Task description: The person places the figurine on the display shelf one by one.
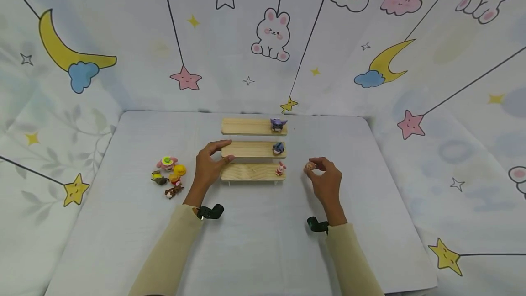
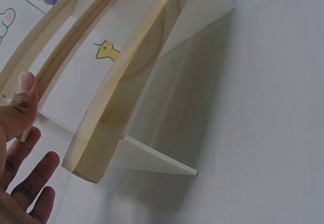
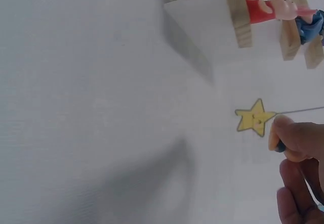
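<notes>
A three-tier display stand of wooden boards [image 1: 246,173] on clear supports stands on the table. My left hand [image 1: 208,163] grips the left end of its middle board [image 1: 250,149], thumb in front and index finger behind. Off the stand's right side, my right hand [image 1: 327,179] pinches a small figurine [image 1: 310,166] between thumb and fingertips; it looks brownish, with a dark part, and is mostly hidden. At the boards' right ends stand a purple figurine [image 1: 278,124] on top, a blue one [image 1: 278,148] in the middle and a pink piglet in red [image 1: 281,169] on the lowest.
Left of the stand lies a cluster of several small figurines: a pink one [image 1: 166,163], a yellow one [image 1: 180,170], a dark green one [image 1: 158,177] and a brown one [image 1: 171,191] among them. The table [image 1: 255,241] has a white cover, with a printed cloth [image 1: 230,49] behind.
</notes>
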`<state>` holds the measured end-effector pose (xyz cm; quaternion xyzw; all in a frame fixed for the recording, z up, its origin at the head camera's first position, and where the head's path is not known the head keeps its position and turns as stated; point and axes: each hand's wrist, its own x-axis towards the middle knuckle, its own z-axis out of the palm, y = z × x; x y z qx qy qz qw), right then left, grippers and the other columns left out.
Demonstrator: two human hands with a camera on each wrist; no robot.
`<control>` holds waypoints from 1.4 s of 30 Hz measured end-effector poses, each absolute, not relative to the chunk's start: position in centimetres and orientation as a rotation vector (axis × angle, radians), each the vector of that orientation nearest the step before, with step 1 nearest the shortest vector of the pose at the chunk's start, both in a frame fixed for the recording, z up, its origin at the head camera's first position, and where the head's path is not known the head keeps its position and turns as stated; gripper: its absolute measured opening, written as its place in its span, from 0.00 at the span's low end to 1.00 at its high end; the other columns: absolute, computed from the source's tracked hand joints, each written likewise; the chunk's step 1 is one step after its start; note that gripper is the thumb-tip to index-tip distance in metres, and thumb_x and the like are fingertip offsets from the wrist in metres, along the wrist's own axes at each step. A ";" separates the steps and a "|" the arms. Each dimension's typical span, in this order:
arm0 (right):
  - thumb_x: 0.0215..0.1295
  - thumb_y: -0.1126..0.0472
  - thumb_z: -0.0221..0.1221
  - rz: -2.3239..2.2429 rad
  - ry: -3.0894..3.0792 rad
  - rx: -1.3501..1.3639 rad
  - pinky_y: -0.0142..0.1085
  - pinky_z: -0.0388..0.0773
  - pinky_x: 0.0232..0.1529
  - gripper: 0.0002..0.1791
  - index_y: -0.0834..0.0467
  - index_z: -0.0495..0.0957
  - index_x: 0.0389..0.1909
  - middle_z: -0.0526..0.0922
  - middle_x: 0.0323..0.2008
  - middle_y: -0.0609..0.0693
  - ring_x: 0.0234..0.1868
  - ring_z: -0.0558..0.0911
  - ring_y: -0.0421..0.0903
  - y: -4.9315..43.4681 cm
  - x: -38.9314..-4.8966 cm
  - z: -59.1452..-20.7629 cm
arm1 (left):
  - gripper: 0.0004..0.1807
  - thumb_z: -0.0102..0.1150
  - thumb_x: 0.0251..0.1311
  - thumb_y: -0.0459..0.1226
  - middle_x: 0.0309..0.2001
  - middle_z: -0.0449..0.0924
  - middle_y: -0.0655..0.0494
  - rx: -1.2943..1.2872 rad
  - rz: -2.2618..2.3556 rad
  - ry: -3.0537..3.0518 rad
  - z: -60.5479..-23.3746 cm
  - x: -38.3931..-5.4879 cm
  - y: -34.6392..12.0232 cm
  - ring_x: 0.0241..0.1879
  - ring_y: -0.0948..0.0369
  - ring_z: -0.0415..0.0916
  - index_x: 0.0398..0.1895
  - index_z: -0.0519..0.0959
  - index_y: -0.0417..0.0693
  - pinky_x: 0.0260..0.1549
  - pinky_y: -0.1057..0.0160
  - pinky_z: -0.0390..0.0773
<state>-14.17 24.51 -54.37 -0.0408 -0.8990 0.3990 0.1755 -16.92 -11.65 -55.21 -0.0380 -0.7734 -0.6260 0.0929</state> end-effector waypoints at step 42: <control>0.59 0.65 0.77 1.181 -2.325 0.518 0.42 0.84 0.52 0.20 0.52 0.90 0.54 0.88 0.49 0.51 0.47 0.86 0.47 15.4 -21.9 -42.5 | 0.25 0.73 0.62 0.27 0.66 0.81 0.37 -0.118 -1.869 -2.288 -53.4 -16.2 -11.1 0.66 0.38 0.75 0.64 0.83 0.38 0.74 0.34 0.64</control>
